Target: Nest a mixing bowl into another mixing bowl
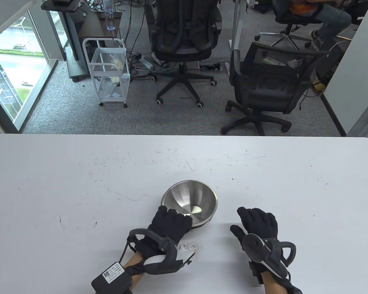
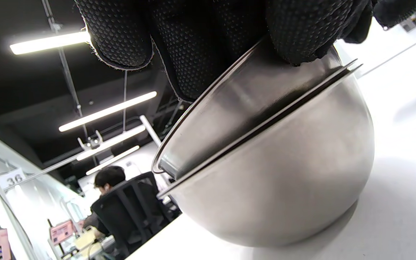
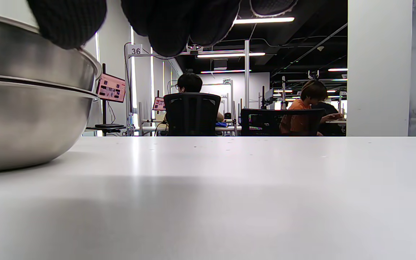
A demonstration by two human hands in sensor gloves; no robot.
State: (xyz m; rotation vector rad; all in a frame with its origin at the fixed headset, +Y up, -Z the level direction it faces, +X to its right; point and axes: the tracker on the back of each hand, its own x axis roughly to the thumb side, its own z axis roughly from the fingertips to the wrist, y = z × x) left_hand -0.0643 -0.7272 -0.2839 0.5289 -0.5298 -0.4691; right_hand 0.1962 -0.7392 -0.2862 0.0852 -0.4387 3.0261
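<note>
Table (image 1: pixel 79 183), white and scuffed, carried two round bowls of brushed steel near the middle of its near edge. The outer mixing bowl (image 2: pixel 284 187) stood on the surface; the inner mixing bowl (image 1: pixel 190 197) sat in it, tilted, its rim raised at one side. The left hand (image 1: pixel 168 225), in a black textured glove, gripped the inner bowl's near rim, fingers (image 2: pixel 200 47) curled over it. The right hand (image 1: pixel 259 222) rested just beside the bowls, fingers spread wide, holding nothing.
</note>
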